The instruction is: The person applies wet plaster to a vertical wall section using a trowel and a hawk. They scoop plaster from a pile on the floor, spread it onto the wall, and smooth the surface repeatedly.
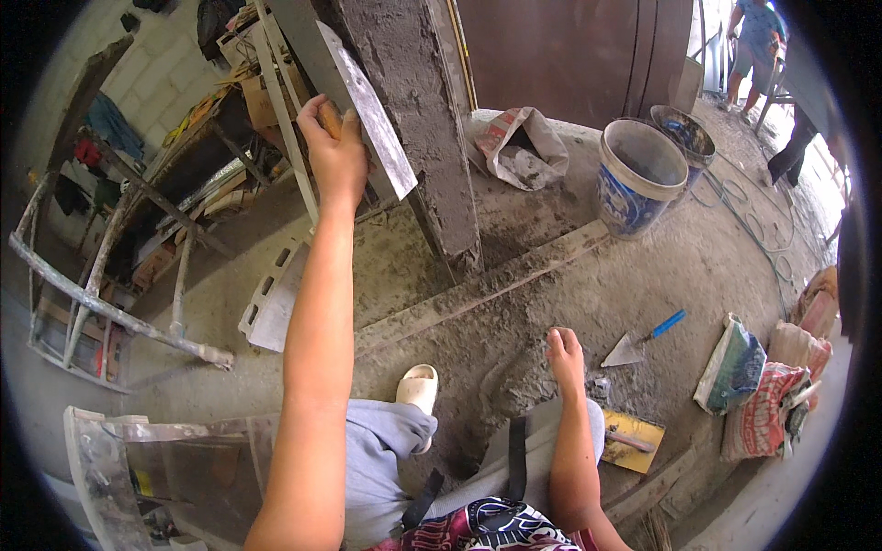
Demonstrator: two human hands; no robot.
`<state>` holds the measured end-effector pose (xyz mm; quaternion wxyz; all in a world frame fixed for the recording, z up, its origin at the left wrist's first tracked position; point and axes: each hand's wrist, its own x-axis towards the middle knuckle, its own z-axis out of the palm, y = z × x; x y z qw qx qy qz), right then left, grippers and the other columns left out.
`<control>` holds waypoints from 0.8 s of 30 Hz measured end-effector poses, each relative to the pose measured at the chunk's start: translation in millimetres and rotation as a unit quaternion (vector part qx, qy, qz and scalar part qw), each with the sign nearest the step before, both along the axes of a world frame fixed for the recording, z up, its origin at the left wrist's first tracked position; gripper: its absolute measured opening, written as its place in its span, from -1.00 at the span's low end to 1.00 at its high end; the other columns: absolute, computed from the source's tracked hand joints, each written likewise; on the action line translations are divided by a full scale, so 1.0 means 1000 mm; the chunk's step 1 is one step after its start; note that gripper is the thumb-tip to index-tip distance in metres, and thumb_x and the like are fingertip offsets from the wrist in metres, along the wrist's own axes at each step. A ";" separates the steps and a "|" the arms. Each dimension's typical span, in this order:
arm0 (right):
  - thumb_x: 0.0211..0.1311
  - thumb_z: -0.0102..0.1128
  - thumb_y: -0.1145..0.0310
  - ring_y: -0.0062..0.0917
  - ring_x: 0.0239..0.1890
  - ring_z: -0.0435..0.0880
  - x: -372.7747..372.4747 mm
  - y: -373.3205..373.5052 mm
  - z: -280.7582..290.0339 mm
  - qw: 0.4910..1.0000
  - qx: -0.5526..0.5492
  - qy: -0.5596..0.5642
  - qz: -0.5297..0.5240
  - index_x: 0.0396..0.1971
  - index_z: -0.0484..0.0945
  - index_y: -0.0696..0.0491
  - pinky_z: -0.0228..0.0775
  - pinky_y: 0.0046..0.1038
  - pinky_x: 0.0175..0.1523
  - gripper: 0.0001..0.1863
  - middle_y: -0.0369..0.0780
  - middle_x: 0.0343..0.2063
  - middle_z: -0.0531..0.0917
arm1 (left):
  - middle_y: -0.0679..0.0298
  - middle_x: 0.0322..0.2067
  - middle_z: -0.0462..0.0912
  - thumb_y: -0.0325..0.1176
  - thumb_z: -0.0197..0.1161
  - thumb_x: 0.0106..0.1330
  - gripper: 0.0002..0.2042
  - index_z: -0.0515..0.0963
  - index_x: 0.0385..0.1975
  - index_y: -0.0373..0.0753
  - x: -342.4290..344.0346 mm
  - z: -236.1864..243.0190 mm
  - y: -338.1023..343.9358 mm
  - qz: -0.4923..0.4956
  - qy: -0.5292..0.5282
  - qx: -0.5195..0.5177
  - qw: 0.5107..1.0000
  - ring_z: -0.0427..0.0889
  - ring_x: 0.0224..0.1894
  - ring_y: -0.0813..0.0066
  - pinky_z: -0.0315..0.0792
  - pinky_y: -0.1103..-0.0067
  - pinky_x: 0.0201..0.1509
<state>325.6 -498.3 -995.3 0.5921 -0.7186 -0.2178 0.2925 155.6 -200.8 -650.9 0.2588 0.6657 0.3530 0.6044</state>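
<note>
My left hand (336,158) is raised with its fingers wrapped round the wooden handle of a plastering trowel (375,119). The long steel blade stands on edge along the left side of a column (418,87) coated in grey mortar. Down by my right knee, my right hand (564,356) has its fingers curled in, and nothing shows in them. Right of that hand, a pointed trowel (627,352) with a blue handle lies on the ground. A yellow float (638,430) rests beside my right leg.
A grimy board (514,275) runs along the floor past the column's foot. Two buckets (641,165) and an opened sack (524,151) stand beyond. More sacks (763,395) lie right, a hose (749,207) farther back. Metal frames (119,303) crowd the left. Another person (758,46) stands far right.
</note>
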 end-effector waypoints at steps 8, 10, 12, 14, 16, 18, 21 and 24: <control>0.38 0.09 0.12 -0.57 -0.46 0.57 0.000 -0.001 0.002 1.000 -0.018 -0.002 0.006 -0.16 0.56 0.18 0.43 -0.47 -0.27 -0.63 -0.22 -0.43 0.62 | 0.04 -0.10 0.45 -0.32 0.15 0.41 -0.58 0.20 0.19 -0.21 -0.005 -0.017 0.024 -0.005 -0.015 0.065 0.998 0.53 -0.32 0.39 0.47 0.41 -0.25; 0.38 0.09 0.12 -0.56 -0.46 0.57 -0.004 0.003 0.010 1.000 -0.018 0.002 0.015 -0.16 0.56 0.18 0.43 -0.47 -0.27 -0.62 -0.22 -0.43 0.63 | 0.07 -0.13 0.46 -0.33 0.14 0.41 -0.59 0.20 0.18 -0.20 -0.005 -0.010 0.035 0.002 -0.027 0.127 0.991 0.52 -0.42 0.46 0.45 0.48 -0.41; 0.38 0.09 0.12 -0.56 -0.45 0.57 -0.007 0.004 0.011 1.000 -0.015 0.005 0.018 -0.16 0.56 0.18 0.42 -0.47 -0.27 -0.62 -0.21 -0.43 0.63 | 0.10 -0.26 0.48 -0.32 0.14 0.41 -0.58 0.18 0.19 -0.18 -0.007 -0.012 0.035 0.017 -0.016 0.117 0.993 0.49 -0.54 0.48 0.41 0.48 -0.50; 0.38 0.09 0.12 -0.56 -0.45 0.57 -0.007 0.006 0.008 1.000 -0.010 0.007 0.017 -0.16 0.56 0.19 0.42 -0.46 -0.27 -0.62 -0.21 -0.43 0.63 | 0.12 -0.35 0.50 -0.31 0.13 0.40 -0.57 0.18 0.19 -0.17 -0.006 -0.012 0.033 0.024 -0.003 0.095 0.995 0.46 -0.63 0.49 0.38 0.48 -0.57; 0.38 0.09 0.12 -0.56 -0.46 0.57 -0.006 0.005 0.008 0.999 -0.016 -0.015 0.023 -0.16 0.56 0.19 0.42 -0.46 -0.28 -0.62 -0.20 -0.43 0.64 | 0.14 -0.38 0.51 -0.30 0.14 0.40 -0.57 0.17 0.19 -0.17 -0.005 -0.009 0.024 0.018 0.019 0.046 0.999 0.46 -0.65 0.48 0.37 0.49 -0.61; 0.38 0.09 0.13 -0.55 -0.46 0.57 -0.006 0.005 0.010 0.999 -0.018 -0.027 0.028 -0.16 0.56 0.19 0.42 -0.45 -0.28 -0.62 -0.20 -0.43 0.64 | 0.13 -0.36 0.51 -0.30 0.14 0.39 -0.56 0.17 0.19 -0.17 -0.009 -0.004 0.019 0.011 0.039 0.021 0.999 0.46 -0.65 0.48 0.37 0.50 -0.62; 0.38 0.09 0.13 -0.55 -0.46 0.57 -0.007 0.006 0.013 0.999 -0.019 -0.029 0.030 -0.16 0.56 0.19 0.42 -0.45 -0.28 -0.62 -0.20 -0.44 0.63 | 0.10 -0.31 0.50 -0.30 0.14 0.39 -0.56 0.17 0.20 -0.17 -0.014 0.002 0.020 0.000 0.041 0.041 0.998 0.46 -0.65 0.49 0.38 0.51 -0.63; 0.38 0.09 0.14 -0.56 -0.46 0.56 -0.008 0.007 0.014 0.999 -0.014 -0.021 0.030 -0.16 0.56 0.19 0.42 -0.45 -0.28 -0.63 -0.20 -0.45 0.63 | 0.06 -0.24 0.48 -0.32 0.13 0.40 -0.57 0.18 0.19 -0.17 -0.008 -0.003 0.027 0.016 0.029 0.083 0.996 0.48 -0.64 0.48 0.38 0.52 -0.64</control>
